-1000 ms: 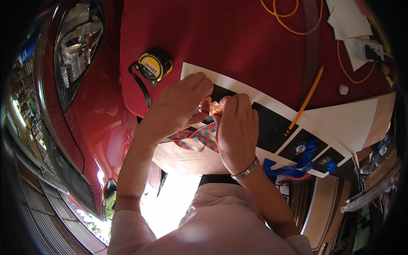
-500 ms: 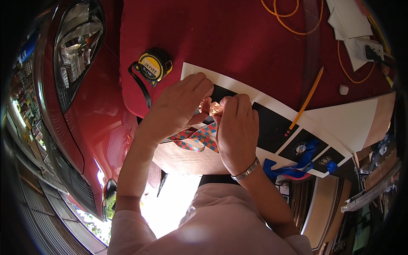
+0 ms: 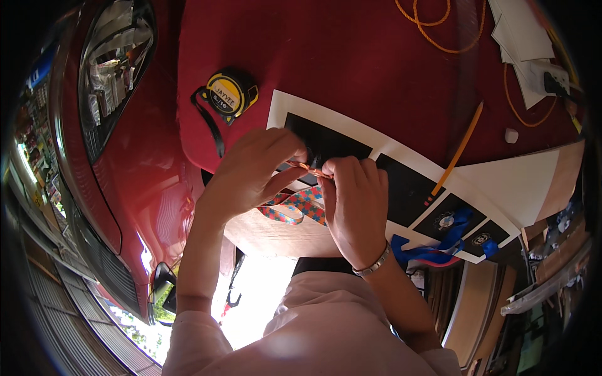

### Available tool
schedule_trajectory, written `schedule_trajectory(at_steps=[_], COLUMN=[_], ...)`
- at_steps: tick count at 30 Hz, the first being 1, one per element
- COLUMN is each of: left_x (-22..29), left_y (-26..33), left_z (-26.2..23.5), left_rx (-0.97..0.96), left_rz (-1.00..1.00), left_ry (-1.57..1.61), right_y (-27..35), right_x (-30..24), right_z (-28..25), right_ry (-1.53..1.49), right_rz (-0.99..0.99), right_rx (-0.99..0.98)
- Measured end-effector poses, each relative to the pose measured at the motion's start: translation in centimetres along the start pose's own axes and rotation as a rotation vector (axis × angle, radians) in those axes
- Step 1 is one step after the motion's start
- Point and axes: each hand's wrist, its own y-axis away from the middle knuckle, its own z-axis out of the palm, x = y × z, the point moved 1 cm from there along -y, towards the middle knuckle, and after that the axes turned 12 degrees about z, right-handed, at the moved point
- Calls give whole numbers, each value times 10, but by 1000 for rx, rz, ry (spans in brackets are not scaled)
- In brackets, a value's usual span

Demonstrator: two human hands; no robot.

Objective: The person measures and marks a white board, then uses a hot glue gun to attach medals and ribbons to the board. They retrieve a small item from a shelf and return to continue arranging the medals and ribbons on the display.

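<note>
Between both hands is a small copper-coloured medal (image 3: pixel 310 168), turned nearly edge-on. My left hand (image 3: pixel 254 166) pinches its left end with thumb and fingers. At the other end, my right hand (image 3: pixel 355 200) grips it, a metal bracelet on that wrist. A ribbon with a multicoloured puzzle-piece pattern (image 3: pixel 306 202) hangs beneath the hands. They are above a white mat board (image 3: pixel 407 161) with black rectangular panels. On its two smaller panels at the right lie a silvery medal (image 3: pixel 446 221) and a dark round emblem (image 3: pixel 481 239), with blue ribbon (image 3: pixel 411 250) alongside.
A yellow-and-black tape measure (image 3: pixel 226 94) lies on the red cloth (image 3: pixel 338 44). A pencil (image 3: pixel 461 147) rests across the board's edge, near an eraser (image 3: pixel 512 136). Orange cord (image 3: pixel 433 37), white sheets (image 3: pixel 517 31) and a power adapter (image 3: pixel 542 75) sit far right. A red car (image 3: pixel 125 138) stands left.
The medal has tilted from showing its face to nearly edge-on. Both hands have shifted slightly, the left dropping lower, uncovering more of the board's black panel.
</note>
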Motion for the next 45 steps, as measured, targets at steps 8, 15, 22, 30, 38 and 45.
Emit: schedule_trajectory(at_steps=[8,15,22,30,38,45], left_x=[23,36,41,49,58,57], left_y=[43,86,105,110,105,102], left_z=[8,53,92,105,109,116], left_rx=[207,572,715,857,756,660], left_rz=[-53,-270,-410,-476,-492,-372], left_ry=[211,999,891,931,594,-80], right_y=[19,16,-12,-25,-38,-53], right_x=[-3,11,25,22,30,27], right_z=[-9,-31,-33,-12,-5,-11], right_ry=[-199,-269,83,240,288,265], right_rz=[-141,-212,-307,-424,-572,-623], right_rx=[-6,-139,-1,-19,36,-122])
